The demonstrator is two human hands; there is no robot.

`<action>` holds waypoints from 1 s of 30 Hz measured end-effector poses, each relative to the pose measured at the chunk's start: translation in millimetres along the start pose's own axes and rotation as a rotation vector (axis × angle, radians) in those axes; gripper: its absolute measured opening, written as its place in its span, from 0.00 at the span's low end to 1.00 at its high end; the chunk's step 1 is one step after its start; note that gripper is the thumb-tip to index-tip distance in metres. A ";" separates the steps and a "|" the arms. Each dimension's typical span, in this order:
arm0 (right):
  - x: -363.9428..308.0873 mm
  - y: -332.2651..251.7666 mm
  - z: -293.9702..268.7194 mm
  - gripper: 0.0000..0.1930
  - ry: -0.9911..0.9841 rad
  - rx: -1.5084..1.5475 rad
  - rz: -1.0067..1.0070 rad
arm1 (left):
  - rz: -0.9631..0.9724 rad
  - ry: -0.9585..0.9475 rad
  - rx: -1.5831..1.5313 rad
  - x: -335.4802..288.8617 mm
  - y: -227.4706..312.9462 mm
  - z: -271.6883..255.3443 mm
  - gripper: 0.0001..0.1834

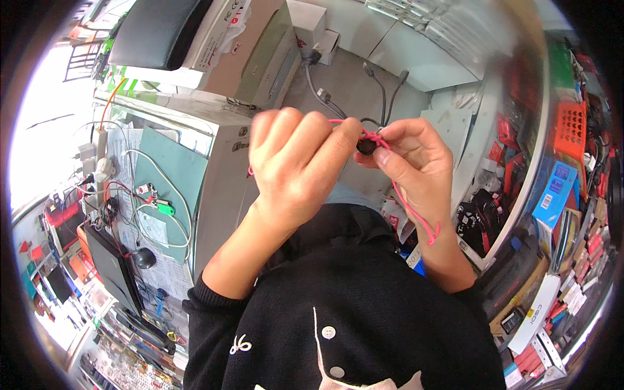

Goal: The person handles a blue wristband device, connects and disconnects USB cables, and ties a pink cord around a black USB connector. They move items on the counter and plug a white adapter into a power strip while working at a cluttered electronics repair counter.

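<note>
1. Here, the pink cord (396, 188) is the work piece: a thin, limp, bright string, stretched taut between my two hands at chest height, knotted or looped at a small dark round object (366, 147); its free tail hangs down past my right wrist and ends in a small curl
2. The small dark round object sits at the fingertips where the hands meet; what it is I cannot tell
3. My left hand (296, 166), fingers curled nearly closed, pinches the cord between thumb and forefinger
4. My right hand (409, 156), likewise mostly closed, grips the dark object and the cord at it with thumb and forefinger
5. Step, as I judge it: tying or threading the cord at the object; the next move calls for fine fingertip control and steady tension
6. Beyond: grey cables (325, 94) on the counter above, a green-topped bench (172, 169) at left
</note>
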State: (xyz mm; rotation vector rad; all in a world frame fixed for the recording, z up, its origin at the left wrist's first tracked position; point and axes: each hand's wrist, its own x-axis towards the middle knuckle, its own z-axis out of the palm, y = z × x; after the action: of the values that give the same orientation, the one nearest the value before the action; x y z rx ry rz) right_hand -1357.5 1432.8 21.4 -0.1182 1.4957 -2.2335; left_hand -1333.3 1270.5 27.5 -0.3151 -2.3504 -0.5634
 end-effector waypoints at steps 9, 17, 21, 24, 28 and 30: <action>-5.8 18.9 10.2 0.08 0.015 0.068 0.121 | -0.242 -0.157 -0.438 -19.5 -13.9 0.9 0.09; 9.7 27.6 21.3 0.08 -0.157 -0.101 0.208 | -0.593 -0.381 -0.741 -40.5 -38.7 -38.6 0.07; 10.5 27.9 41.2 0.09 -0.421 -0.139 0.335 | -0.865 -0.402 -0.973 -59.9 -41.2 -77.1 0.08; 1.0 37.5 69.7 0.09 -0.512 -0.251 0.294 | -0.730 -0.389 -0.664 -79.7 -29.7 -111.6 0.06; -15.4 50.5 123.6 0.10 -0.616 -0.306 0.305 | -0.567 -0.263 -0.093 -111.8 -1.8 -161.9 0.10; -22.5 52.0 159.7 0.09 -0.784 -0.413 0.140 | -0.541 -0.126 0.102 -129.4 4.5 -190.4 0.12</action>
State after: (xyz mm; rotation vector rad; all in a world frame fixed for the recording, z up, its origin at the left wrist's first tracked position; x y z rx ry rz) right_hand -1271.2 1288.7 44.0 -0.8719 1.4022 -1.4560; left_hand -1128.1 1174.7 68.5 0.3561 -2.5793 -0.6834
